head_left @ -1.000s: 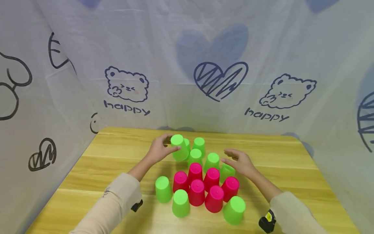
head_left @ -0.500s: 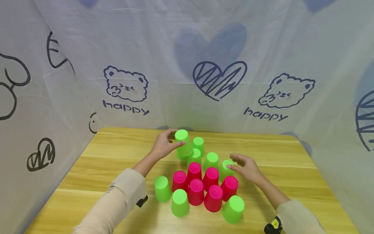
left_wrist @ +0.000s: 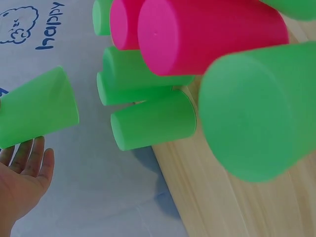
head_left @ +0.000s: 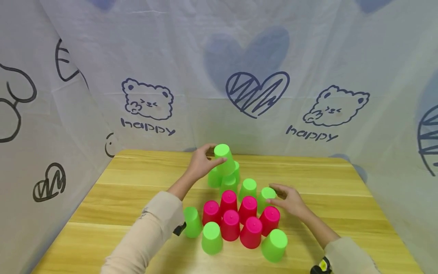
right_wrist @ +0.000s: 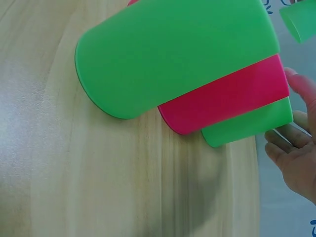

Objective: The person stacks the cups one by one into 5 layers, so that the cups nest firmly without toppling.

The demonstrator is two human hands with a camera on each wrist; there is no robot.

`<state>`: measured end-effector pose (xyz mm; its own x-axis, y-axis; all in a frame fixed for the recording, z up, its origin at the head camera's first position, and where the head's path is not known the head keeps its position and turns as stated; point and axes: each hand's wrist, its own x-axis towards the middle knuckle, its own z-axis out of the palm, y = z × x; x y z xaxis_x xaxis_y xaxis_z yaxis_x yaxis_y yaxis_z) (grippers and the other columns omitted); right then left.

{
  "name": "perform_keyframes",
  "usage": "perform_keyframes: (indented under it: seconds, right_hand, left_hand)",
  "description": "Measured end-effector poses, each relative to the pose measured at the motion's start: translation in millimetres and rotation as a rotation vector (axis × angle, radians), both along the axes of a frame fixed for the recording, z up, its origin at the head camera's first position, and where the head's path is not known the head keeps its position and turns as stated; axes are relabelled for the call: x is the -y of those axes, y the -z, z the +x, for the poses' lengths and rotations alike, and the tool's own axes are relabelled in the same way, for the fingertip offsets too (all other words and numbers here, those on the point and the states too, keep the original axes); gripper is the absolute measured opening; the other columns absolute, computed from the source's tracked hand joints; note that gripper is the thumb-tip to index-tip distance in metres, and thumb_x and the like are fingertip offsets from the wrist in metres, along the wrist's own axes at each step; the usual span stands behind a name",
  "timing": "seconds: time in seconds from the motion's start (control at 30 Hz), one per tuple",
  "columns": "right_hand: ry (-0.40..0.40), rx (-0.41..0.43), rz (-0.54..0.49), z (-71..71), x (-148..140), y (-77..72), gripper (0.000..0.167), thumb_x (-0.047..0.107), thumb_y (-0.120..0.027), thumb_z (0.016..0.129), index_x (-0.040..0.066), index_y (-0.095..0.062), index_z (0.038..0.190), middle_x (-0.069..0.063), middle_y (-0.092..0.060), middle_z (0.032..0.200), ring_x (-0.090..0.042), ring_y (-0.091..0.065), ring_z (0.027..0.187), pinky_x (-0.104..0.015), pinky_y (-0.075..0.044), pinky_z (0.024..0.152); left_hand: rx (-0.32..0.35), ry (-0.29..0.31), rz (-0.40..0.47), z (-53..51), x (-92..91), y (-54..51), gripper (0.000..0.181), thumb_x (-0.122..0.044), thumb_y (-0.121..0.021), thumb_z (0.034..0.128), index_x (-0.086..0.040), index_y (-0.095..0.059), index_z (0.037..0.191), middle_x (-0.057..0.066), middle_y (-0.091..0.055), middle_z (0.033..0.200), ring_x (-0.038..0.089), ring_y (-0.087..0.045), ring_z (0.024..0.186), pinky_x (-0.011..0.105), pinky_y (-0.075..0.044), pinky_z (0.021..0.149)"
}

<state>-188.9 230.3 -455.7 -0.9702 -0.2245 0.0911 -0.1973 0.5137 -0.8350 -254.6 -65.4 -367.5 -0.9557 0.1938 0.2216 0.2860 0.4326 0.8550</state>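
Note:
My left hand [head_left: 202, 163] grips an upside-down green cup [head_left: 224, 159] between thumb and fingers, raised over the back green cups. In the left wrist view that cup [left_wrist: 39, 108] hangs clear of the others, the hand [left_wrist: 24, 182] at its side. My right hand [head_left: 290, 200] has its thumb and fingers around the sides of the rightmost green cup of the back group [head_left: 266, 198], which stands upside down on the table. In the right wrist view the fingers of the right hand [right_wrist: 298, 143] lie beside that cup [right_wrist: 252, 123].
Several red cups [head_left: 230, 225] stand upside down in a cluster on the wooden table [head_left: 137, 171]. Green cups stand before them, one at front centre [head_left: 211, 238] and one at front right [head_left: 274, 246], with another at their left [head_left: 192, 222]. A printed cloth [head_left: 195, 76] hangs behind.
My left hand has moved right and up with the green cup, uncovering a standing green cup behind. The right hand has shifted slightly right and down, and the cup beside it, tilted before, now stands upright.

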Motion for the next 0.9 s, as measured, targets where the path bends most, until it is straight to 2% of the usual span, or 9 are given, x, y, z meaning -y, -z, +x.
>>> perform_keyframes:
  seconds: [0.27, 0.53, 0.9]
  right_hand:
    - [0.019, 0.005, -0.003, -1.2, 0.2, 3.8, 0.055, 0.012, -0.072, 0.079, -0.01, -0.051, 0.125, -0.028, -0.055, 0.125, -0.041, -0.055, 0.112, -0.044, -0.05, 0.091]
    - [0.016, -0.005, -0.025, -1.2, 2.4, 7.1, 0.051, 0.009, -0.072, 0.079, -0.011, -0.053, 0.122, -0.027, -0.058, 0.12, -0.038, -0.059, 0.106, -0.039, -0.053, 0.088]
    - [0.006, 0.002, -0.064, -0.5, 3.0, 5.8, 0.049, 0.007, -0.072, 0.079, -0.011, -0.054, 0.12, -0.028, -0.06, 0.115, -0.037, -0.061, 0.103, -0.035, -0.054, 0.086]
  left_hand:
    - [0.018, 0.013, 0.04, -7.2, -17.2, 3.7, 0.05, -0.02, -0.074, 0.0786, -0.002, -0.055, 0.121, 0.014, -0.063, 0.115, 0.029, -0.061, 0.104, 0.036, -0.053, 0.088]
    - [0.022, -0.002, 0.089, -13.0, -31.9, 16.0, 0.05, -0.021, -0.074, 0.078, -0.002, -0.056, 0.12, 0.014, -0.063, 0.113, 0.029, -0.06, 0.103, 0.037, -0.052, 0.088]
    - [0.049, -0.001, 0.124, -11.5, -52.2, 22.7, 0.049, -0.021, -0.072, 0.0802, -0.002, -0.055, 0.122, 0.015, -0.062, 0.116, 0.028, -0.06, 0.107, 0.034, -0.053, 0.088]
